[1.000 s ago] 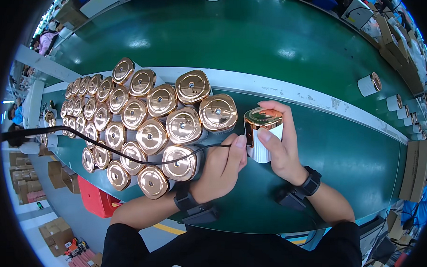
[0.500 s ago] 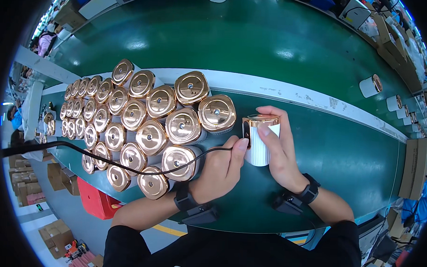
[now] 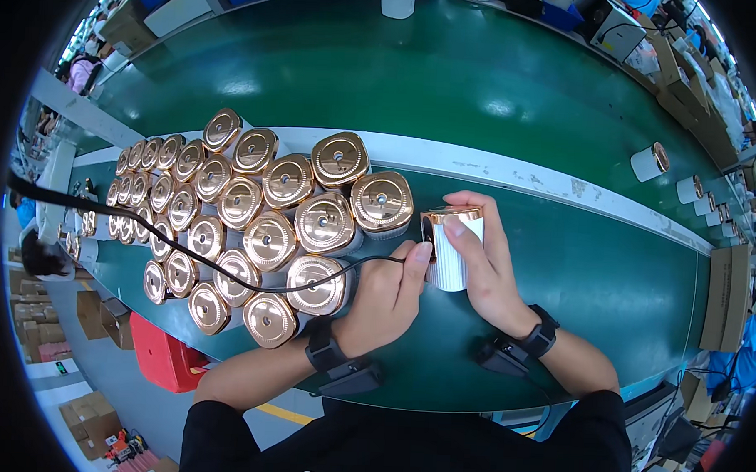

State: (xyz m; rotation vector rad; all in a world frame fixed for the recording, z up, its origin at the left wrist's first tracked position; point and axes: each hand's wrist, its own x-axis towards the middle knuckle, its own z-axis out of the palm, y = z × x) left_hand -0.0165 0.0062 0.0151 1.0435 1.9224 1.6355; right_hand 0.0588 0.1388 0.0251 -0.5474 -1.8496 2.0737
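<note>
My right hand (image 3: 495, 273) is wrapped round a white ribbed canister (image 3: 454, 259) with a shiny rose-gold lid, keeping it upright above the green bench. A dark panel shows on the canister's left side. My left hand (image 3: 382, 299) pinches the end of a black cable (image 3: 251, 287) against that panel. The plug is hidden by my fingertips, so I cannot tell whether it sits in the canister. Left of my hands stand many similar canisters in close rows, their rose-gold lids (image 3: 382, 200) up, each with a small hole in the middle. The cable passes over them.
A white rail (image 3: 514, 167) divides my bench from a green conveyor (image 3: 400, 79). Canisters (image 3: 649, 162) stand along the conveyor's right side, and one canister (image 3: 398, 2) at its far edge. A cardboard piece (image 3: 727, 298) borders the right end. A red stool (image 3: 161, 355) stands below left.
Both hands keep their grip, with the canister slightly further left in view. The canister at the conveyor's far edge shows more fully. A dark-haired head has appeared at the left edge.
</note>
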